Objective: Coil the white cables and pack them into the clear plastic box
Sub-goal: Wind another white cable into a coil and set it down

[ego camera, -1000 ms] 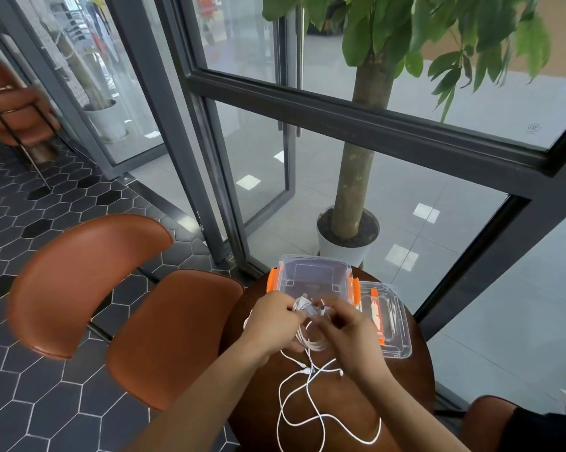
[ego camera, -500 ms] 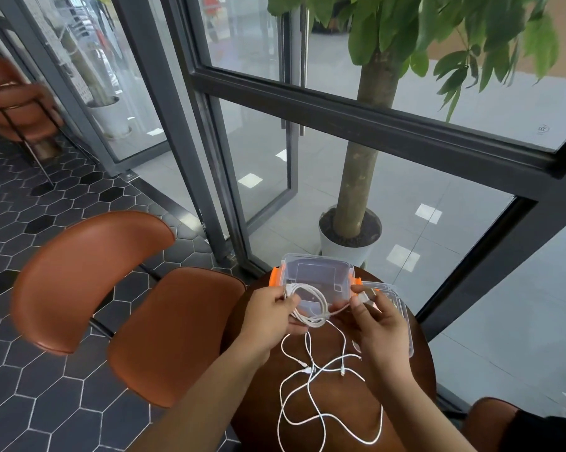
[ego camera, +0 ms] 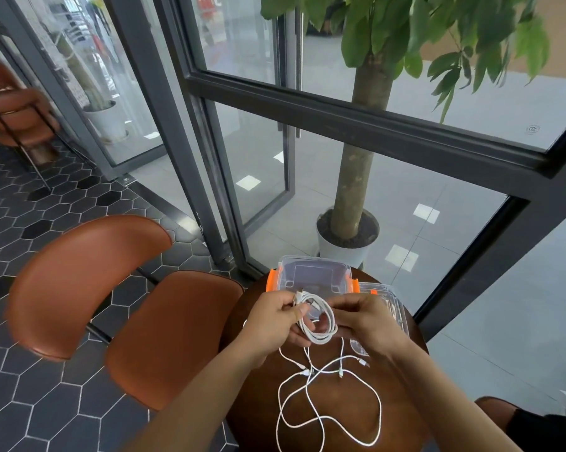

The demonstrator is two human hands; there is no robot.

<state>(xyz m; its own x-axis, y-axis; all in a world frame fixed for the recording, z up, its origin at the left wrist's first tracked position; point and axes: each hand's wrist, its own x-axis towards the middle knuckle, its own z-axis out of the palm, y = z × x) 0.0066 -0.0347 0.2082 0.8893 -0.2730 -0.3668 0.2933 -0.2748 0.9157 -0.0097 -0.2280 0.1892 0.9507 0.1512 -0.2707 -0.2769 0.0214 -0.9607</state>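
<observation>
- Head view: our left grip [ego camera: 275, 321] and right grip [ego camera: 369, 324] each pinched the coiled white cable [ego camera: 322, 334], near the clear box [ego camera: 314, 275].
- Loose cables [ego camera: 380, 415] lay on the worktop [ego camera: 343, 399].

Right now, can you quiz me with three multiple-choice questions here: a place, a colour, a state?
1. Where is the clear box? A) far side of the table B) on a chair C) on the floor
2. What colour are its latches? A) blue B) orange C) green
3. The coiled cable is: A) inside the box B) held in both hands C) lying loose

1 A, it stands at the table's far edge; 2 B, orange clips flank it; 3 B, left hand and right hand grip it.
</observation>
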